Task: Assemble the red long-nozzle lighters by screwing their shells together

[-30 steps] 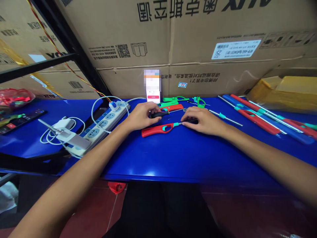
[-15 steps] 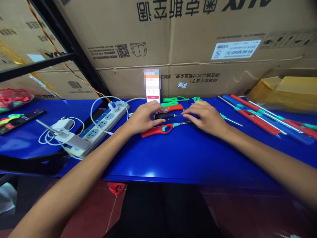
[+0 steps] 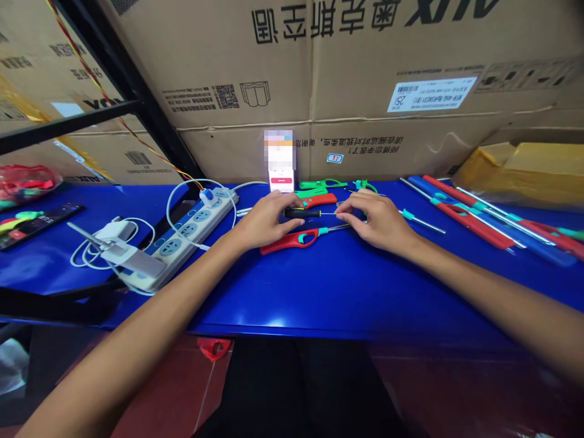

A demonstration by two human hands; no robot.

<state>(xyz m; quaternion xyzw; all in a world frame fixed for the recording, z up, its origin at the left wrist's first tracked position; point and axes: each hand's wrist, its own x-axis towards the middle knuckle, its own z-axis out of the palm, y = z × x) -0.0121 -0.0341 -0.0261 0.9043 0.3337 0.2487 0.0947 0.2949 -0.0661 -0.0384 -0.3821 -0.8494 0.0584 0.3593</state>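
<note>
Nearest, a red piece (image 3: 214,348) lies on the tiled floor (image 3: 182,377), just left of the person's dark-clad legs (image 3: 296,389). Beyond them the blue desk (image 3: 283,292) begins, its near part bare. On it a red lighter (image 3: 276,243) lies crosswise, its metal rod running right until its end is hidden under the right hand (image 3: 378,220). Just beyond the lighter is the screwdriver (image 3: 306,213), lying level from left to right: the left hand (image 3: 267,222) is closed around the left end of its black handle, while the right hand pinches the thin shaft between thumb and fingertips. At the left stands a power strip (image 3: 187,230) with a white adapter (image 3: 141,260) at its near end; at the right, red and blue lighters (image 3: 479,224) lie slantwise together. Farther than the screwdriver are an orange lighter (image 3: 323,199) and green pieces (image 3: 323,183). A lit phone (image 3: 280,163) stands upright against the far carton (image 3: 219,146), and a taped box (image 3: 529,170) sits at the far right.
</note>
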